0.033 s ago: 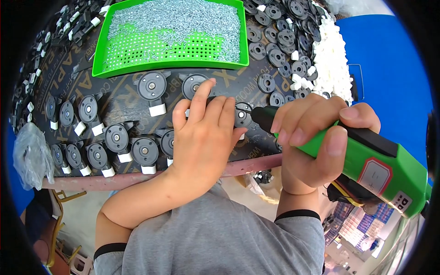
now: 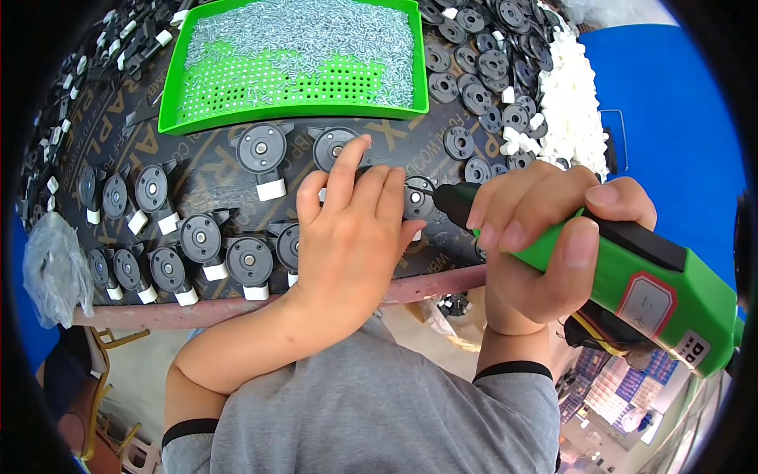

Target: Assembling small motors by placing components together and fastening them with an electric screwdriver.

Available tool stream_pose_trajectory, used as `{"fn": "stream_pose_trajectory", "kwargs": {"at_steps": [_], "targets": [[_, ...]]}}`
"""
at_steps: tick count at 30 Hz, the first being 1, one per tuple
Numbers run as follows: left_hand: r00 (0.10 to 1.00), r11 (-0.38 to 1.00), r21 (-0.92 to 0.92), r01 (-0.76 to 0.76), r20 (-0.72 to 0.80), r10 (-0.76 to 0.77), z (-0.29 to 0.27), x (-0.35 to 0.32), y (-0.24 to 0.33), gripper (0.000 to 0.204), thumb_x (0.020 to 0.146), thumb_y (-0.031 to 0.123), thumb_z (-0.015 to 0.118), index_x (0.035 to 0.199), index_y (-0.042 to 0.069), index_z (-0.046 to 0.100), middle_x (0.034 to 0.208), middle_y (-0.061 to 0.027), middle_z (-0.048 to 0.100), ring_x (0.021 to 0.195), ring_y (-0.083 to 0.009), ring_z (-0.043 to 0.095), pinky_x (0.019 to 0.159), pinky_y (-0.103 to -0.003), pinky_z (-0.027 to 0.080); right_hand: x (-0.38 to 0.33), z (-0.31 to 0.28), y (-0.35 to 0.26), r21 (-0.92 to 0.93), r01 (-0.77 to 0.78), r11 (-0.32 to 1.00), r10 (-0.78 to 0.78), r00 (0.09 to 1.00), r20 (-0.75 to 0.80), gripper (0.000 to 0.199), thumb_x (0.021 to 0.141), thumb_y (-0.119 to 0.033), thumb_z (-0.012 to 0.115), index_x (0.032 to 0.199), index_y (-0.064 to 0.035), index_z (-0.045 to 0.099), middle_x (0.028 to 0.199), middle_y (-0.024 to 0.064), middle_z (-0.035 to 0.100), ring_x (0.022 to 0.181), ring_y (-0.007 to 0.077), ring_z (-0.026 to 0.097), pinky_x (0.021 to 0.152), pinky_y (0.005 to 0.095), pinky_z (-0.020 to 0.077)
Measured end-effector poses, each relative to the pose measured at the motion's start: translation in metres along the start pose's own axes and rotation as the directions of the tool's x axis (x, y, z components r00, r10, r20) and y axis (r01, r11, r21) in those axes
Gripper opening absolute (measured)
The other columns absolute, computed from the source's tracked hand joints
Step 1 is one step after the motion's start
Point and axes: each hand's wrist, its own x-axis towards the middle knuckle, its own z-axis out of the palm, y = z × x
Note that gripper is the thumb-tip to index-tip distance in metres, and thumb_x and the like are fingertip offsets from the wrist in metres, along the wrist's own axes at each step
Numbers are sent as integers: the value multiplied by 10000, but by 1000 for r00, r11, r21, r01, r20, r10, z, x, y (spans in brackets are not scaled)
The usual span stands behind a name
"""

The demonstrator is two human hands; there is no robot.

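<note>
R grip (image 2: 545, 241) clenched on grn/blk driver (image 2: 612, 272), bit (image 2: 421, 189) at rnd blk disc (image 2: 418, 205); L grip (image 2: 351, 229): can't tell.

A head-worn fisheye camera looks down from close above the left hand (image 2: 350, 229), right hand (image 2: 521, 276) and worktable (image 2: 410, 142).

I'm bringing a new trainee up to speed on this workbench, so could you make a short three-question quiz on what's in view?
1. What tool does the right hand hold?
2. True or false: the left hand is inside the green tray.
3. On which side of that tray is the large heap of loose white pieces, as the person sees it: (a) left, (b) right, (c) in front?

Key:
1. A green-and-black electric screwdriver.
2. False; it lies over dark disc assemblies.
3. (b) right.
</note>
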Motion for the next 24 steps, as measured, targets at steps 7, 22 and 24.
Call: {"fn": "stream_pose_trajectory", "kwargs": {"at_steps": [7, 22, 24], "targets": [[1000, 1000, 11, 5, 8, -6, -1, 1, -1, 492, 784, 273, 760, 1179, 7, 634, 1164, -85, 609, 1337, -287, 422, 1012, -460, 315, 1, -2, -1, 13, -9, 1000, 8, 998, 59, 246, 1019, -235, 497, 1210, -102, 420, 678, 73, 518, 520, 188, 522, 509, 370, 501], [1000, 999, 47, -15, 4, 14, 3, 2, -2, 463, 786, 270, 741, 1138, -10, 634, 1073, -89, 620, 1308, -265, 446, 1004, -438, 314, 24, -10, 5, 6, -53, 999, 51, 984, 172, 213, 1015, -241, 505, 1144, -85, 436, 669, 76, 520, 524, 191, 520, 502, 354, 486], [1000, 999, 41, 1, 0, -1, 3, 1, -2, 465, 781, 271, 743, 1137, -9, 635, 1071, -88, 620, 1307, -262, 447, 1003, -435, 316, 31, -10, 11, 132, 6, 991, -33, 979, 203, 223, 1024, -240, 471, 1177, -80, 440, 686, 75, 529, 534, 189, 525, 500, 345, 484]]}}
